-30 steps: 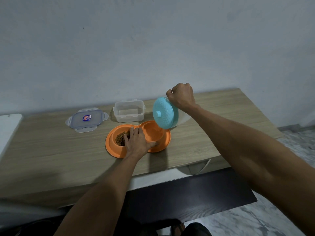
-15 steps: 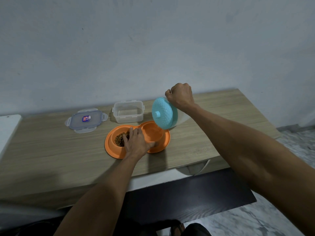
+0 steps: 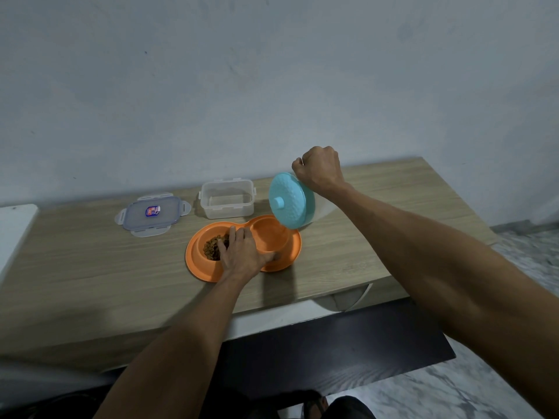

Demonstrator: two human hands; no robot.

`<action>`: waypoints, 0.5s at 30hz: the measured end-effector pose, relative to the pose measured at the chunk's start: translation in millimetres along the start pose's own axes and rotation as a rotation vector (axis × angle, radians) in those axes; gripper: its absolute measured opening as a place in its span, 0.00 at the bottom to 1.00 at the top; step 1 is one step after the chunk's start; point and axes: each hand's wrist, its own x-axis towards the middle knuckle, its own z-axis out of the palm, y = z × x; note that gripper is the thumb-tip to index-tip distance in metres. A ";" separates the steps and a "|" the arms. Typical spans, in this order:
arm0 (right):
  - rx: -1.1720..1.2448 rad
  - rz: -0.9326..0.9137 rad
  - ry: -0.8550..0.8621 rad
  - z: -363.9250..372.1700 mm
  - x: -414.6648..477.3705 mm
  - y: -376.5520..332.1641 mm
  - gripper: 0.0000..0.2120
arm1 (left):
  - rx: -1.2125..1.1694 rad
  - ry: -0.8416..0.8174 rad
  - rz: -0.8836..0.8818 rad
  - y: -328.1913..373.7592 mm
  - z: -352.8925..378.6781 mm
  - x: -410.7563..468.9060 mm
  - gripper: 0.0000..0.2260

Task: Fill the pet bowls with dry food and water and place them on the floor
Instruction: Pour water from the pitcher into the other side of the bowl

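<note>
Now tipped jug (image 3: 292, 201) over bowl (image 3: 272, 237)

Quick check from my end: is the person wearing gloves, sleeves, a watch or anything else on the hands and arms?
Nothing worn that shows. The left hand and right hand are bare, with no gloves, rings or watch, and both forearms are uncovered with no sleeve in view.

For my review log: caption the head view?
Right hand tips jug over orange bowl; left hand steadies it.
</note>
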 end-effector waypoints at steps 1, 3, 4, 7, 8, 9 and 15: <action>0.002 0.000 -0.001 0.0 0.5 0.2 0.22 | 0.001 -0.001 -0.001 -0.1 0.3 0.5 0.47; 0.008 -0.002 -0.001 0.0 1.2 0.3 0.22 | 0.006 -0.006 -0.003 -0.3 0.7 1.0 0.47; 0.008 -0.003 -0.001 -0.2 1.2 0.1 0.23 | 0.007 -0.006 -0.003 -0.3 0.9 1.0 0.47; 0.005 -0.001 -0.005 -0.3 1.4 -0.2 0.23 | 0.008 -0.005 -0.006 -0.1 0.8 1.0 0.48; 0.006 -0.003 -0.005 -0.6 1.2 -0.2 0.23 | 0.008 -0.006 -0.006 0.2 0.8 0.8 0.47; 0.007 -0.007 -0.004 -0.9 1.4 -0.2 0.23 | 0.008 -0.006 -0.006 0.3 1.2 0.7 0.47; 0.020 -0.016 -0.007 -0.6 2.7 -1.1 0.24 | 0.007 -0.003 -0.008 -0.1 1.3 1.3 0.47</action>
